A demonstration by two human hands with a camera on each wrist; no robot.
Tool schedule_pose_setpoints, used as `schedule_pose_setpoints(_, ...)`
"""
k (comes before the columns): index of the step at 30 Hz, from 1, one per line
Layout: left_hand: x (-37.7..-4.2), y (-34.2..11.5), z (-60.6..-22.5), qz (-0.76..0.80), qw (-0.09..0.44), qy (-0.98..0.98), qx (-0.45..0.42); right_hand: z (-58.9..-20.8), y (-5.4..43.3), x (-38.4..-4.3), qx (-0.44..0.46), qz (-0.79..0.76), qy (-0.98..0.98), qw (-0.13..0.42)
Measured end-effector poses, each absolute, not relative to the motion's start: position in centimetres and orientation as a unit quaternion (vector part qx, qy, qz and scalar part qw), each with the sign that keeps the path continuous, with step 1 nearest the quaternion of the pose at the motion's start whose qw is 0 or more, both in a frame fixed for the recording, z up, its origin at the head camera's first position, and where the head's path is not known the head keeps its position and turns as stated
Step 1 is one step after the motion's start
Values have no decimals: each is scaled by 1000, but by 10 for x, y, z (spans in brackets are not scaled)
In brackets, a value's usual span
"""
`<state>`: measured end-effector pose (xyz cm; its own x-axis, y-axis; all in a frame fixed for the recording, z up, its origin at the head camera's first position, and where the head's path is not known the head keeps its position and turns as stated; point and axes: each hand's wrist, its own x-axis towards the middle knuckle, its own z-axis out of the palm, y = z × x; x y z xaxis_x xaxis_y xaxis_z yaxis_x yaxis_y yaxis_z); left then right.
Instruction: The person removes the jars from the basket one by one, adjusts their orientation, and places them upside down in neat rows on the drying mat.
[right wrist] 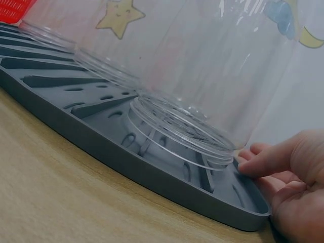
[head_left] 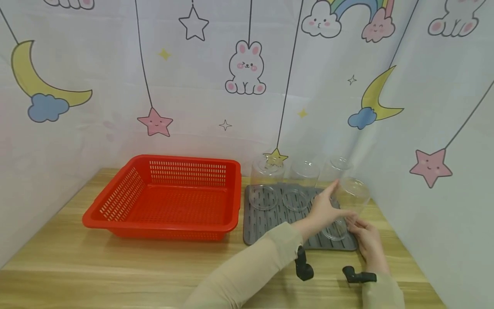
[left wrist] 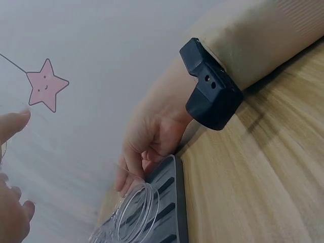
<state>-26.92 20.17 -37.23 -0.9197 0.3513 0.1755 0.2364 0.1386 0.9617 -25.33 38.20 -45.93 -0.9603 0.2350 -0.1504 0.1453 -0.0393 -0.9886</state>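
Note:
Several clear plastic jars stand mouth-down on a grey ridged drying mat [head_left: 266, 229]. My left hand [head_left: 326, 210] holds the front right jar [head_left: 355, 195], thumb and fingers spread round its sides. In the left wrist view, fingertips of the left hand [left wrist: 15, 212] show at the left edge. Low by that jar's rim [right wrist: 187, 134], my right hand [right wrist: 298, 177] has its loosely bent fingertips at the mat's corner. Whether they touch the rim, I cannot tell. Behind stand a left jar [head_left: 266, 180], a middle jar [head_left: 305, 176] and a back right jar [head_left: 337, 165], partly hidden.
A red plastic basket [head_left: 231, 214] with slotted walls stands left of the mat on the wooden table [head_left: 115, 266]. A white cloth [head_left: 200, 86] printed with stars, moons and rabbits hangs behind and along both sides, close to the jars on the right.

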Motion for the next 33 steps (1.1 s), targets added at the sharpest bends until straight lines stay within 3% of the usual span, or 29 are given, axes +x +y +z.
schedule_pose_setpoints(10, -269, 197, -375, 607, 39, 765, 213, -459, 382, -253, -138, 703, -697, 29)
schedule_pose_setpoints(19, -267, 185, -371, 607, 2, 757, 243, -460, 383, -254, -127, 707, -695, 31)
schedule_pose_setpoints(26, -266, 155, -367, 580, -68, 753, 302, -451, 382, -248, -131, 738, -660, 59)
schedule_pose_setpoints(33, -267, 117, -359, 523, -129, 776, 327, -413, 387, -237, -187, 796, -564, 114)
